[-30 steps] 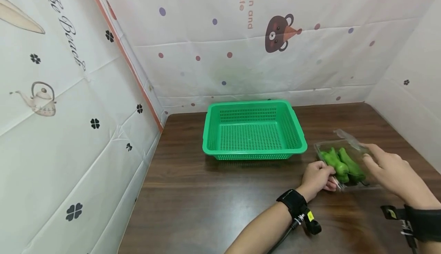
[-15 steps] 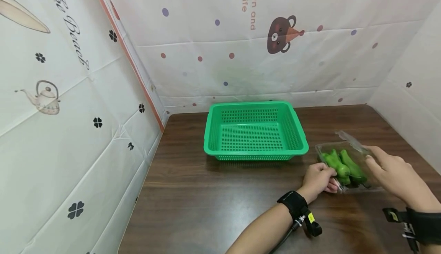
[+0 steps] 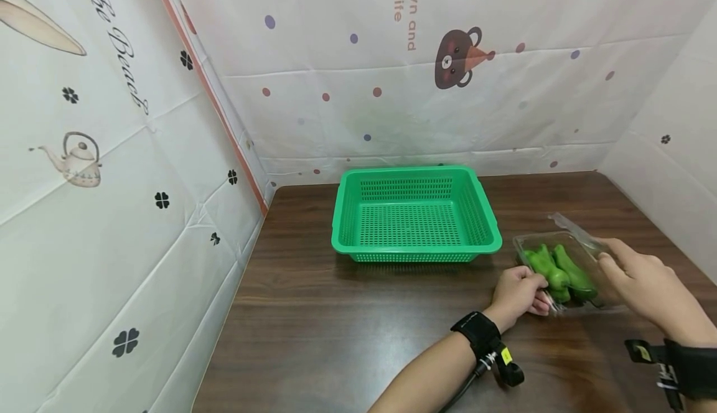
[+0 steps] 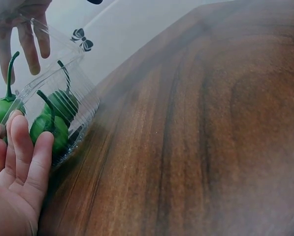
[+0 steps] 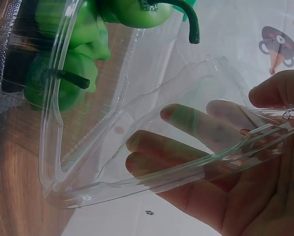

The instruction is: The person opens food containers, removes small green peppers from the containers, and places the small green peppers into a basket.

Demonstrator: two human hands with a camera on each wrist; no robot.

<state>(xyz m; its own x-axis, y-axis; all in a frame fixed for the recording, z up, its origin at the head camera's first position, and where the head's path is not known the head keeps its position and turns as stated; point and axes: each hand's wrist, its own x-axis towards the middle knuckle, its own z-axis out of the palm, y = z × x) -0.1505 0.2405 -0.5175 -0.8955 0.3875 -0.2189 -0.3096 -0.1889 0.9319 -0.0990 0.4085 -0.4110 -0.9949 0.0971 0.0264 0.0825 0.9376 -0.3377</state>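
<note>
A clear plastic clamshell box (image 3: 607, 309) rests on the table at the right, holding green peppers (image 3: 572, 274). My left hand (image 3: 516, 293) grips the box's near left side; in the left wrist view its fingers (image 4: 22, 147) lie against the clear wall, beside peppers with long stems. The raised clear lid (image 5: 107, 189) stands tilted on the right side of the box. With the thumb on one face and fingers spread behind the other, my right hand (image 5: 196, 142) holds this lid by its edge.
A green plastic basket (image 3: 416, 252) with a slotted bottom stands left of the box, near the back of the brown wooden table (image 3: 347, 338). Printed white sheeting (image 3: 313, 46) covers the walls behind and at both sides.
The head view has shifted slightly. Both hands keep nearly the same places on the box and its lid.
</note>
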